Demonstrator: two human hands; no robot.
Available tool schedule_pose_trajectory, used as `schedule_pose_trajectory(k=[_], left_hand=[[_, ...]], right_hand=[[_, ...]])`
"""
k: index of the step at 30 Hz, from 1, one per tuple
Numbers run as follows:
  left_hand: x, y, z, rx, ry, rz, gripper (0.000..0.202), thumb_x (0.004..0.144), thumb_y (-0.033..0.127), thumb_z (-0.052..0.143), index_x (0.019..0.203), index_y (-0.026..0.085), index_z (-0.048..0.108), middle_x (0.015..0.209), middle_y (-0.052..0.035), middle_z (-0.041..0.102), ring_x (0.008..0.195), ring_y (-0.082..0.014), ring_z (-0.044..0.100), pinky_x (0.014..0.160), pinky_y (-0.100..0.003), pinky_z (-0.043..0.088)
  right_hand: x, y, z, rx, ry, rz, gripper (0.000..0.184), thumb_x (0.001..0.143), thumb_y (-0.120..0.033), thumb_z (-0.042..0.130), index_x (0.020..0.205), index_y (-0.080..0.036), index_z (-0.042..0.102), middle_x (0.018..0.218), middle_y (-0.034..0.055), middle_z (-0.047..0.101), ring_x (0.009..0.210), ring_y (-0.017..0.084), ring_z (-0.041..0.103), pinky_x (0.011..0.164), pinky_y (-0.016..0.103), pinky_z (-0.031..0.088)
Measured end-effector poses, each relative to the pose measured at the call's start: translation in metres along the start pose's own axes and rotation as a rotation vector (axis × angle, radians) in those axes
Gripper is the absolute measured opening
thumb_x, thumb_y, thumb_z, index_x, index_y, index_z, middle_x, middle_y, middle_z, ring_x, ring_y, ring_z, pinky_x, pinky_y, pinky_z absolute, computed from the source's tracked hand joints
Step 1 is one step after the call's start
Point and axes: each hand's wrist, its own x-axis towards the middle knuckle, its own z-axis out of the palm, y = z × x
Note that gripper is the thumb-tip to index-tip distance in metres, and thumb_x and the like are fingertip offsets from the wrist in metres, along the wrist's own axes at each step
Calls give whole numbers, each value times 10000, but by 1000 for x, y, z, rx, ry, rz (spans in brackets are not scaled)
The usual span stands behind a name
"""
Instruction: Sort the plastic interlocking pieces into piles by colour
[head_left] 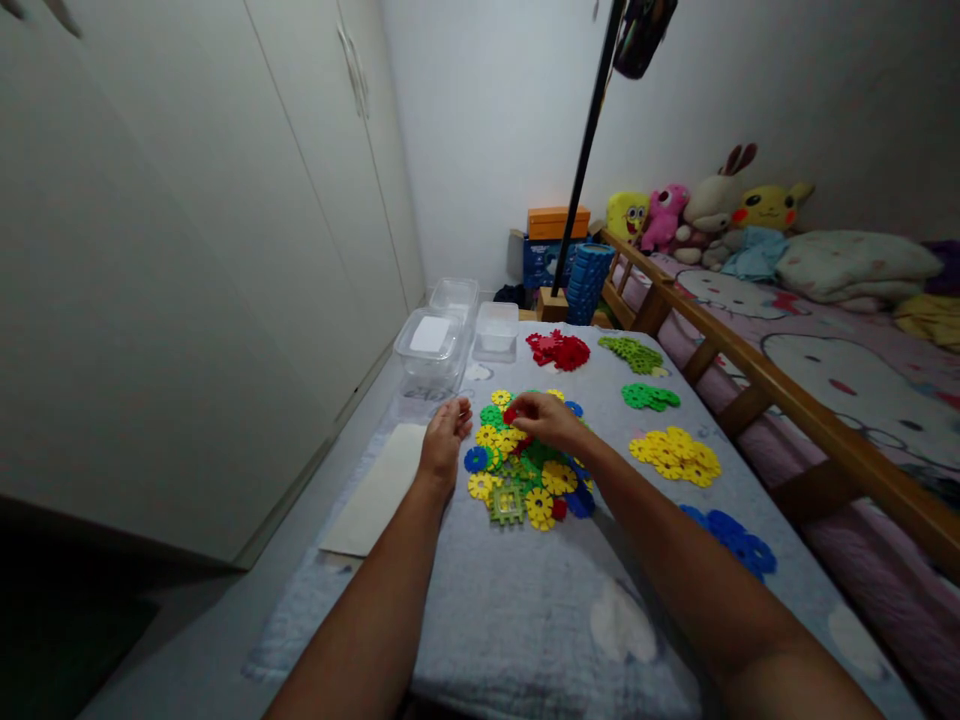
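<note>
Pinching a small red piece (pixel 510 414) between thumb and fingertips, your right hand (pixel 547 420) sits over the far edge of the mixed pile (pixel 525 482) of snowflake-shaped plastic pieces, yellow, green, blue and red all jumbled together in the middle of the grey blanket (pixel 525 620). The red piece is held just above that pile, at its far side. Your left hand (pixel 444 442) lies at the pile's left edge, palm down, fingers loose and lightly bent, gripping nothing that shows. Around the jumble the blanket carries piles of single colours: a red pile (pixel 559 350) at the far end, a light-green pile (pixel 634 353) beside it, a darker green pile (pixel 649 397) nearer you, then a yellow pile (pixel 676 456) and a blue pile (pixel 731 540) down the right side, each apart from the others. Left of the blanket's far end stand clear plastic containers (pixel 431 345), and a pale flat sheet (pixel 379 490) lies by your left wrist. On the right runs a wooden bed rail (pixel 787 400), with plush toys (pixel 712 210) at the head of the bed.
</note>
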Motion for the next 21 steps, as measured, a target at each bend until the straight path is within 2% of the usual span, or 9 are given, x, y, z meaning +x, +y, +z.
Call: schedule_pose_trajectory(k=[4, 8, 10, 14, 18, 21], left_hand=[[0, -1, 0, 15, -4, 1, 416, 741, 564, 740, 955, 212, 685, 1080, -75, 706, 1048, -204, 657, 900, -340, 492], [0, -2, -1, 28, 0, -1, 427, 743, 573, 741, 961, 209, 692, 1119, -81, 704, 1067, -203, 652, 892, -325, 490], [-1, -2, -1, 33, -3, 2, 426, 748, 573, 740, 967, 209, 694, 1124, -83, 704, 1072, -206, 652, 891, -326, 492], [-1, -2, -1, 31, -14, 9, 426, 753, 572, 740, 972, 211, 690, 1104, -83, 706, 1066, -210, 658, 891, -336, 496], [0, -2, -1, 35, -8, 5, 415, 764, 570, 730, 971, 213, 682, 1116, -86, 704, 1073, -211, 659, 894, -336, 496], [0, -2, -1, 37, -11, 3, 397, 776, 559, 725, 979, 219, 686, 1118, -83, 706, 1080, -212, 658, 901, -340, 493]], right_hand=[[27, 45, -28, 75, 331, 212, 183, 724, -224, 667, 882, -155, 731, 637, -29, 600, 600, 124, 533, 565, 230, 394], [50, 76, -37, 151, 543, 474, 177, 632, -165, 683, 808, -163, 705, 629, -17, 629, 577, 137, 577, 548, 236, 439], [61, 84, -37, 150, 592, 533, 172, 612, -150, 684, 782, -170, 692, 625, -10, 641, 575, 147, 594, 542, 239, 451], [77, 93, -38, 140, 641, 563, 197, 613, -160, 680, 811, -165, 679, 678, 20, 676, 618, 176, 633, 552, 253, 474], [80, 98, -39, 122, 655, 534, 224, 657, -219, 666, 872, -158, 683, 801, 60, 726, 744, 208, 679, 649, 280, 522], [78, 98, -36, 122, 600, 477, 239, 686, -186, 612, 914, -162, 680, 868, 62, 744, 819, 192, 696, 749, 278, 542]])
